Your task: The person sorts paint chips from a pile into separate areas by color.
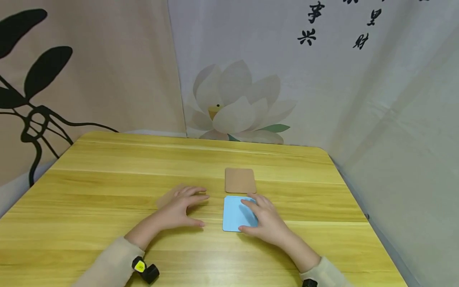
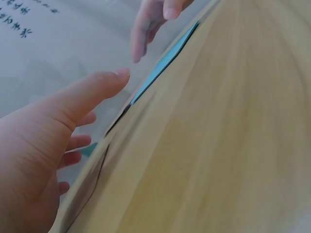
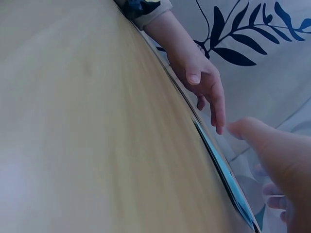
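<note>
A light blue square card (image 1: 233,213) with rounded corners lies on the wooden table, and a brown square card (image 1: 239,180) lies just behind it. My right hand (image 1: 267,221) hovers over the right part of the blue card, fingers and thumb spread, its shadow falling on the card. To the left, my left hand (image 1: 181,211) stands with fingers apart, thumb toward the blue card, holding nothing. Behind that hand a tan card (image 1: 165,199) shows partly, the rest hidden by the fingers. In the right wrist view the right thumb (image 3: 248,130) stays above the blue card's edge.
The wooden table (image 1: 89,179) reaches to a cloth backdrop (image 1: 125,71) with printed leaves, a lotus flower and dark characters. A black wrist device with a yellow patch (image 1: 140,266) sits at the left sleeve (image 1: 111,263).
</note>
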`<state>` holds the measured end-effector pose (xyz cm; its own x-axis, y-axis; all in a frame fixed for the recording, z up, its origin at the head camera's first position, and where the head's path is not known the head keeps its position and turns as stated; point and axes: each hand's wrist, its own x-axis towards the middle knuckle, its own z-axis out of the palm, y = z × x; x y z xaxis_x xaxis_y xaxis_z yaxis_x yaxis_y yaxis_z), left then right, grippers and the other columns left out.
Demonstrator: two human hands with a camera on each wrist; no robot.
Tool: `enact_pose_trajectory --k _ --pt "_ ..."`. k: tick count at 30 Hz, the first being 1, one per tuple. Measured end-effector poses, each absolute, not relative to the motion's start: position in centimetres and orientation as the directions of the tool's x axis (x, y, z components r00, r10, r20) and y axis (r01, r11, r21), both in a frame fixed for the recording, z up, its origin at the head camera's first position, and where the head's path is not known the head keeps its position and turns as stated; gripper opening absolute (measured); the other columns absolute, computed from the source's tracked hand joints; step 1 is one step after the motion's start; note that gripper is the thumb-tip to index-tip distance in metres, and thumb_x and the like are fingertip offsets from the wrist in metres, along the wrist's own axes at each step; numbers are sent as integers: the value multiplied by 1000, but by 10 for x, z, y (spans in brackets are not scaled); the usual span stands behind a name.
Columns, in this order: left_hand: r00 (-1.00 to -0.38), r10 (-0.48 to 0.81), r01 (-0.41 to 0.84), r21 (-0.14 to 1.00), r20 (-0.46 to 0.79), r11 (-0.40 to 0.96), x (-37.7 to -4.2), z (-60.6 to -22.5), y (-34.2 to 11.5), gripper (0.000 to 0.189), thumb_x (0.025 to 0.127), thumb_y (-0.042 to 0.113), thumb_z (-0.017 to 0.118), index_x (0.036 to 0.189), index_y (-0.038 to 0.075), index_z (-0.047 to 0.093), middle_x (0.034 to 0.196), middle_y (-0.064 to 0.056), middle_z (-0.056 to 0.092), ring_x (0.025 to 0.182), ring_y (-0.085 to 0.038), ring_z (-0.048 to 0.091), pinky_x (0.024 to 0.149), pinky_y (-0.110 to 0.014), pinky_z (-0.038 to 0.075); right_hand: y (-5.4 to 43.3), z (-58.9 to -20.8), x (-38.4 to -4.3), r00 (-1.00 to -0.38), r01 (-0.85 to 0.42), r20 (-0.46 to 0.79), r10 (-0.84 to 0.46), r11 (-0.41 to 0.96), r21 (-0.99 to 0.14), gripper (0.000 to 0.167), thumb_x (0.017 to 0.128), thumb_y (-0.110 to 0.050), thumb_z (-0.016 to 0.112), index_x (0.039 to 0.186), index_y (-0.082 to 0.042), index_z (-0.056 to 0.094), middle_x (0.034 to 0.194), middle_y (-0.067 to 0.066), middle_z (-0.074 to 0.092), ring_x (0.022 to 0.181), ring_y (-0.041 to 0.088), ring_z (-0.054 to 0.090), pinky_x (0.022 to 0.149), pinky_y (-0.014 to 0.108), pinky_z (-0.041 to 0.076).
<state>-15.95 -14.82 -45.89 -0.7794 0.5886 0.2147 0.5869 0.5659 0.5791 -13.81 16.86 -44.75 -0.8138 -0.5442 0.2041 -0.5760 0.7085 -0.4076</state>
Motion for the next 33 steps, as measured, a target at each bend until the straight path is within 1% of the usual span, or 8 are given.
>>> enact_pose_trajectory --k 4,6,10,13,20,26,28,33 --pt "-785 579 591 550 222 590 -160 -457 -162 81 70 52 80 137 14 55 147 -8 39 135 -36 28 103 -65 11 156 -446 -133 -806 -586 215 -551 696 -415 72 78 -48 74 136 -10 54 144 13 40 133 33 32 104 56 25" --pt "-791 570 582 556 221 593 -160 -458 -170 82 70 53 80 137 13 55 147 -9 39 135 -37 27 101 -64 13 148 -446 -130 -804 -588 210 -556 694 -416 72 78 -49 73 136 -11 54 144 12 39 134 32 32 105 55 23" --pt "-799 552 572 583 237 577 -163 -457 -182 83 68 49 83 136 10 55 147 -11 39 134 -37 27 100 -64 11 132 -444 -126 -804 -586 195 -562 692 -422 74 78 -52 71 138 -13 52 146 9 38 135 30 30 107 54 22" --pt "-796 552 580 579 250 573 -165 -457 -189 83 67 47 84 136 10 55 147 -13 39 133 -38 28 100 -65 11 121 -443 -123 -807 -580 185 -561 692 -430 77 78 -54 71 139 -13 51 147 8 36 136 29 29 108 52 22" --pt "-782 576 606 505 236 615 -170 -457 -204 87 68 56 79 138 11 53 145 -14 41 131 -38 32 97 -66 15 96 -441 -119 -825 -550 159 -542 705 -448 80 78 -61 67 139 -13 49 149 10 34 137 30 26 105 55 25" --pt "-759 616 640 413 208 649 -174 -451 -218 91 68 64 75 138 10 52 144 -13 43 130 -35 35 95 -63 20 74 -440 -116 -843 -527 164 -512 725 -443 79 77 -60 69 139 -15 49 147 10 36 136 32 28 107 52 25" --pt "-750 631 651 385 197 654 -175 -449 -222 93 67 66 74 138 9 53 143 -13 44 129 -35 36 96 -64 20 67 -442 -116 -849 -520 172 -499 735 -434 78 77 -60 68 138 -15 50 146 10 37 135 32 29 107 51 24" --pt "-732 658 674 331 177 661 -180 -444 -231 95 67 68 72 137 7 53 142 -13 45 128 -39 37 96 -65 21 48 -445 -116 -861 -506 198 -469 746 -432 76 77 -57 70 135 -12 53 143 12 41 133 32 33 108 49 24"
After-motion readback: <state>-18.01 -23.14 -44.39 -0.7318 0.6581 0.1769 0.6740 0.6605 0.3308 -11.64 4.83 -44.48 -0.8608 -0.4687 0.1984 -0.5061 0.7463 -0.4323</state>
